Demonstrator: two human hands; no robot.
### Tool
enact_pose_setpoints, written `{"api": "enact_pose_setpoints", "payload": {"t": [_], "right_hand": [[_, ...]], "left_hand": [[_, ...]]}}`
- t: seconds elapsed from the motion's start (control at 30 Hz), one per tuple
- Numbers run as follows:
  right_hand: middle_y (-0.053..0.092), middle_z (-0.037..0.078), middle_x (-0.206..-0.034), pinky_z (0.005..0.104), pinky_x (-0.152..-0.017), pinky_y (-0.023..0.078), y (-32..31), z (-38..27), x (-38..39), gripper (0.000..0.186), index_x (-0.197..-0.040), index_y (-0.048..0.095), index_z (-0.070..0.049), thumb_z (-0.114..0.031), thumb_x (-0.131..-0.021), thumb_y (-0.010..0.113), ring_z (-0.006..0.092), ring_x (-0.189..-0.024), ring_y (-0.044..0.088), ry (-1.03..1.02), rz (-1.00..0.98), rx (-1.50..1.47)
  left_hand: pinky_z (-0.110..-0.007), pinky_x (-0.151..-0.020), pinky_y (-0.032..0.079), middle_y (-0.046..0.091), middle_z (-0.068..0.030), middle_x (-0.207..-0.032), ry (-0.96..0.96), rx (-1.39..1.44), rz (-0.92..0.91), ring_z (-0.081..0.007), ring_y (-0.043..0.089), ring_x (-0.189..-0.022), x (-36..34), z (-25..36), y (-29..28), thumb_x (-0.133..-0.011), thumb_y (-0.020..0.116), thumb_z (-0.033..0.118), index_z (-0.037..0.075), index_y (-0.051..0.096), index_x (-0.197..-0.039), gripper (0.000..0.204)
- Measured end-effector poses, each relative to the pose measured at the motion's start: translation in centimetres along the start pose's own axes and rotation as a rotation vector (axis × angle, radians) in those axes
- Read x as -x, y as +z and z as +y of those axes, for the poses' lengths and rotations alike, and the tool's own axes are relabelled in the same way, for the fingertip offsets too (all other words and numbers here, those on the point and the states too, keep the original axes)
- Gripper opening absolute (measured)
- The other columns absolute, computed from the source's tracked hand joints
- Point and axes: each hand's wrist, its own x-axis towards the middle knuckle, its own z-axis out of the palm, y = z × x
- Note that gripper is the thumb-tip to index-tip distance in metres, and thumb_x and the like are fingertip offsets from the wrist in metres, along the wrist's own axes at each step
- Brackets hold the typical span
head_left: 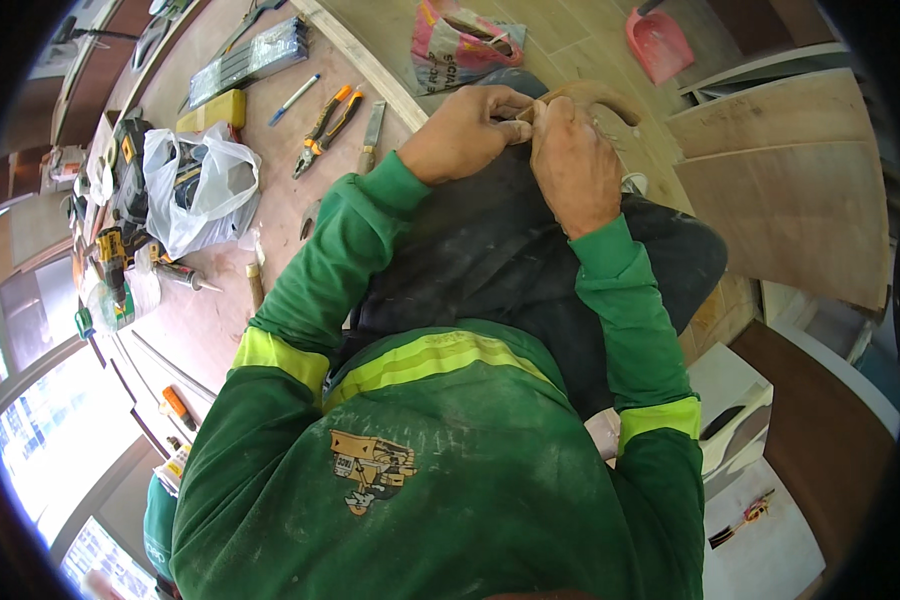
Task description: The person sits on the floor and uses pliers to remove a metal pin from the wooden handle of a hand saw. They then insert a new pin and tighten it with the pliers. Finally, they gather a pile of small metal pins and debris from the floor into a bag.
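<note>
My left hand (470,135) and right hand (575,165) meet over my dark-trousered leg, fingers closed around a small brown piece (526,118) that is largely hidden by them. A curved light wooden piece (606,98) lies just behind my right hand; whether I touch it I cannot tell. Left of my left hand, on the workbench (280,210), lie a flat metal tool with a wooden handle (371,135), orange-and-black pliers (320,135) and a blue-white pen (292,100).
Bench left: wrapped dark strips (248,62), plastic bag (198,190), cordless drill (112,260), caulk tube (180,273). Floor ahead: printed sack (460,40), pink dustpan (653,45). Boards (780,210) lean right; white box (730,400) below them. Someone's teal clothing (158,530) shows lower left.
</note>
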Motion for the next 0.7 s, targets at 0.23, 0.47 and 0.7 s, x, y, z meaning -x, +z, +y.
{"api": "enact_pose_setpoints", "payload": {"t": [0.23,0.47,0.7], "right_hand": [[0.063,0.020,-0.109,0.0536,-0.076,0.054,-2.3,-0.3,1.3,0.016,-0.109,0.054,-0.003,-0.017,-0.108,0.062,0.0435,-0.092,0.068,-0.063,0.072,-0.197],[0.064,0.023,-0.112,0.0553,-0.085,0.052,-0.7,-0.5,4.2,0.019,-0.121,0.057,-0.001,-0.011,-0.106,0.064,0.0472,-0.101,0.066,0.137,0.155,-0.474],[0.066,0.026,-0.111,0.0544,-0.090,0.052,0.5,-0.2,5.4,0.019,-0.119,0.057,0.001,-0.015,-0.110,0.062,0.0493,-0.106,0.065,0.323,0.165,-0.753]], "left_hand": [[-0.032,-0.101,0.054,0.075,-0.0081,-0.126,0.034,-0.071,-0.076,-0.0134,0.068,-0.113,1.2,1.8,-0.6,-0.106,0.071,0.015,-0.008,0.069,-0.138,0.040],[-0.046,-0.093,0.056,0.073,-0.0288,-0.118,0.233,-0.552,0.180,-0.0455,0.071,-0.107,3.2,2.9,2.3,-0.103,0.069,0.020,-0.006,0.069,-0.134,0.041],[-0.054,-0.088,0.054,0.070,-0.0274,-0.112,0.283,-0.799,0.185,-0.0489,0.068,-0.103,2.9,2.7,4.6,-0.104,0.065,0.015,-0.002,0.061,-0.137,0.038]]}}
